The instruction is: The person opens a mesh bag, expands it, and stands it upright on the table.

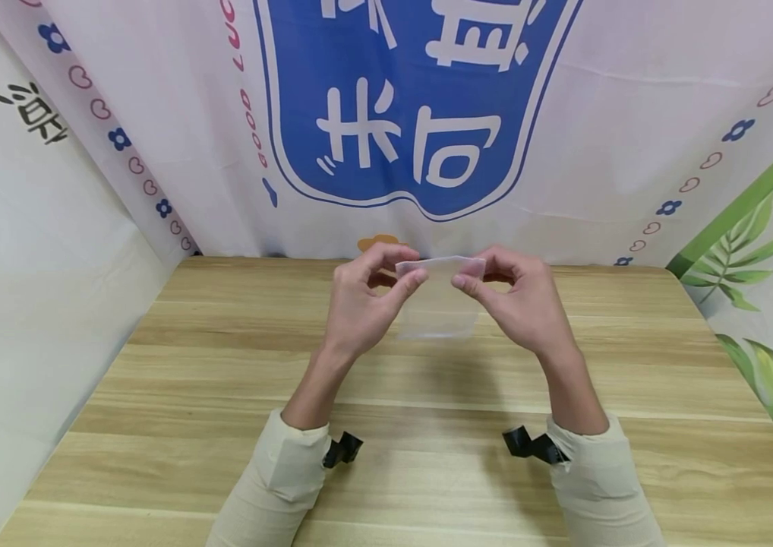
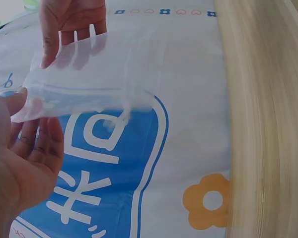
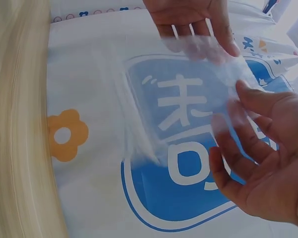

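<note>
One left hand (image 1: 362,308) pinches a clear plastic bag (image 1: 440,304) by its ten-o'clock corner, one right hand (image 1: 525,308) by its two-o'clock. I see it hanging above the wooden table (image 1: 188,403), printed curtain (image 1: 393,175) at twelve o'clock.

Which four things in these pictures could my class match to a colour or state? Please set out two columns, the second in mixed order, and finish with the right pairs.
Things
1. plastic film
2. table top
3. sleeves
4. large printed emblem

Colours and states
A. cream
B. blue and white
C. wood-grained
D. see-through, held between the left grip and the right grip

Right pairs: 1-D; 2-C; 3-A; 4-B
</note>
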